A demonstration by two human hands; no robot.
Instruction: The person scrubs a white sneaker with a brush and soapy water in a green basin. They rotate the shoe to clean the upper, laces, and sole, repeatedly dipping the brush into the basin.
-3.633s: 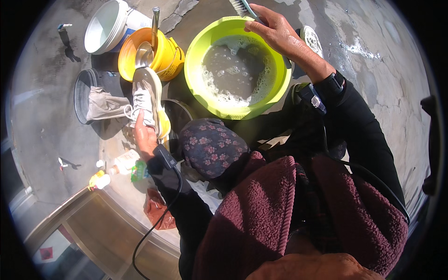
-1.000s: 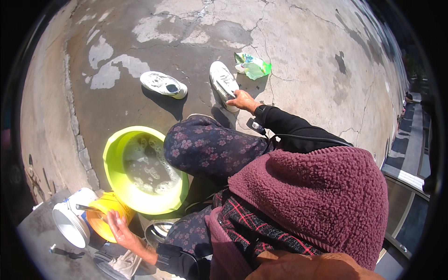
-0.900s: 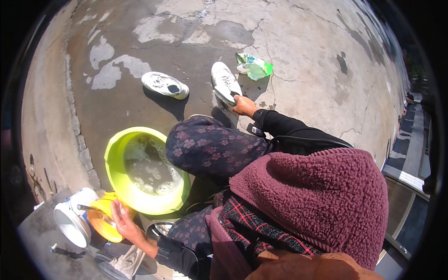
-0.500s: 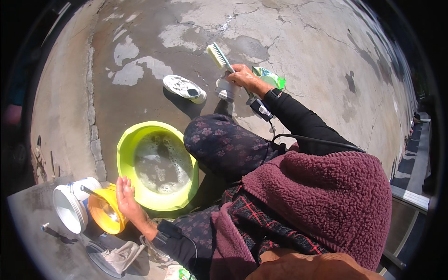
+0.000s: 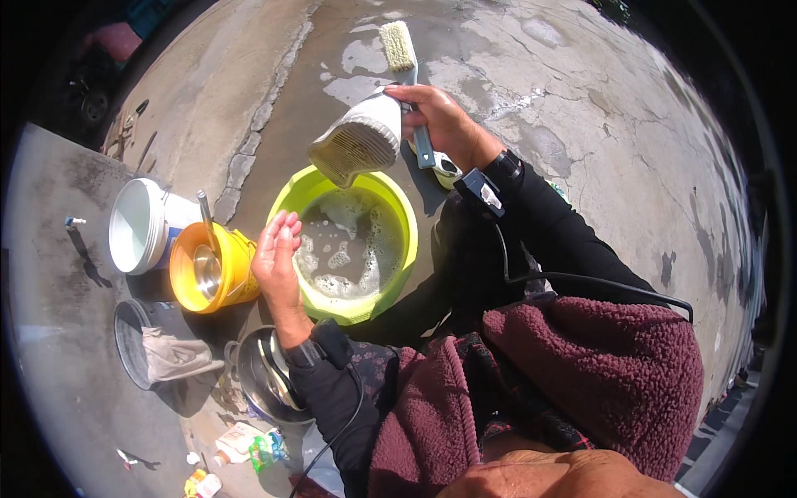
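Note:
My right hand (image 5: 448,123) grips a white sneaker (image 5: 361,134) by its heel end, along with a scrub brush (image 5: 400,48). The brush has pale bristles and a grey-blue handle. The sneaker hangs tilted over the far rim of a lime-green basin (image 5: 405,217), its ridged, dirty-looking sole showing. Foamy water (image 5: 353,241) stands in the basin. At the basin's left rim, my left hand (image 5: 278,264) is held open with nothing in it. Another white shoe (image 5: 447,170) is partly hidden behind my right wrist.
To the left stand a white bucket (image 5: 131,228) and a yellow bucket (image 5: 245,278) with a long-handled metal dipper (image 5: 209,224) inside. Nearer are a grey bucket (image 5: 129,349) with a cloth (image 5: 178,355) over it, a metal pan (image 5: 249,378) and several packages (image 5: 239,442).
My right hand has picked up the sneaker and brought it over the basin, still holding the brush. The view has shifted left, showing more of the buckets. My left hand stays open.

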